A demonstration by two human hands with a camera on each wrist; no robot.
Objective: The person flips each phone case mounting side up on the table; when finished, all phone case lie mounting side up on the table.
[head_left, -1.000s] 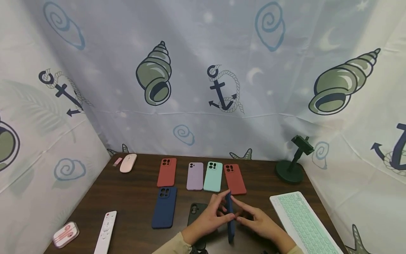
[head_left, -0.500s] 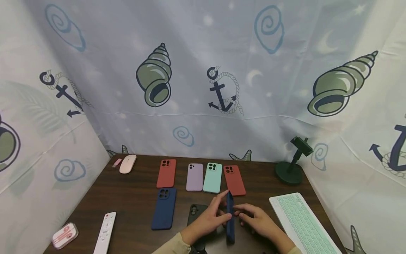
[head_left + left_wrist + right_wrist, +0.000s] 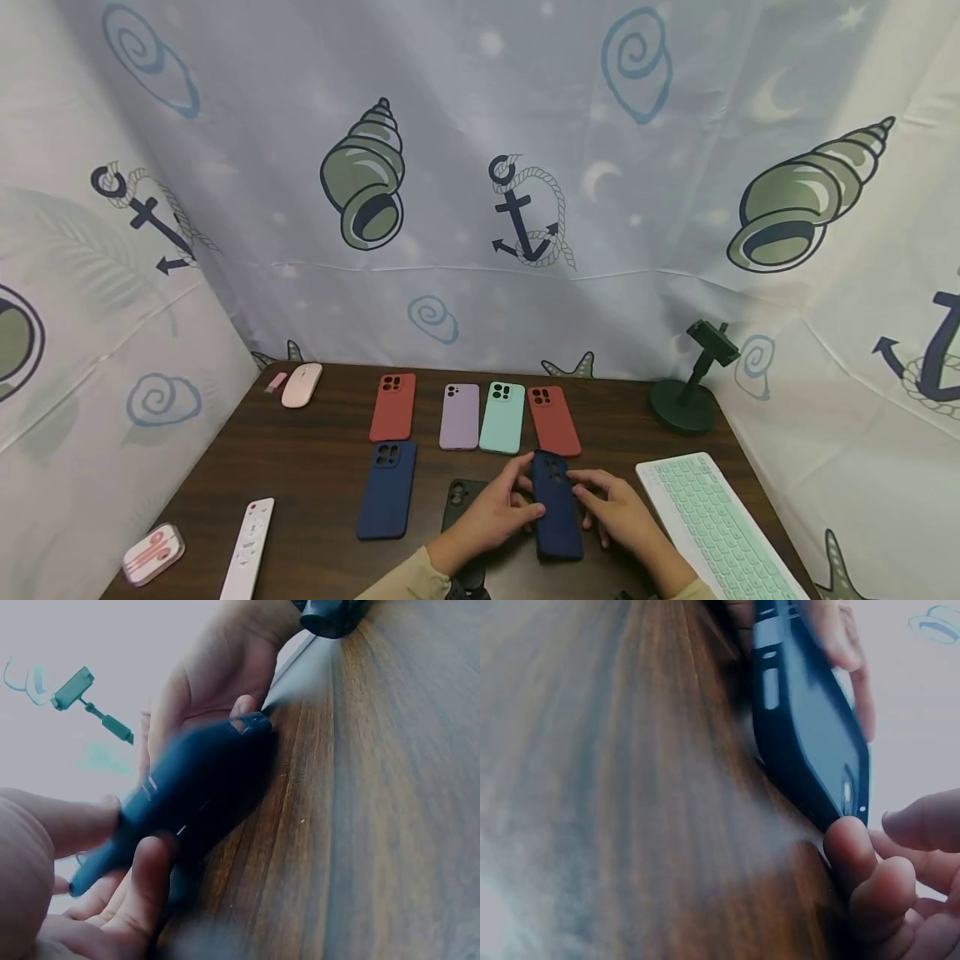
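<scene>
A dark blue phone case (image 3: 558, 521) is held above the table between both hands, its back and camera cutouts towards the head view. My left hand (image 3: 497, 510) grips it by the left edge, thumb low and forefinger at the top corner. At the opposite edge is my right hand (image 3: 618, 512), fingers loosely bent. In the right wrist view, fingertips (image 3: 849, 844) touch a corner of the case (image 3: 780, 742), while the thumb stays apart; the hollow inner side shows there. Partly behind the left hand lies a black phone case (image 3: 459, 500).
Another blue case (image 3: 387, 492) lies left, below a red case (image 3: 393, 407). Purple (image 3: 459, 417), mint (image 3: 502, 418) and red (image 3: 554, 421) cases line the back. A keyboard (image 3: 716, 525) and green stand (image 3: 684, 406) are right; a remote (image 3: 249, 546), earphone box (image 3: 154, 554) and mouse (image 3: 302, 385) are left.
The blue case has turned from edge-on so that its back faces the head view. The right hand drew slightly away, then came back to the right edge; the left hand keeps its grip.
</scene>
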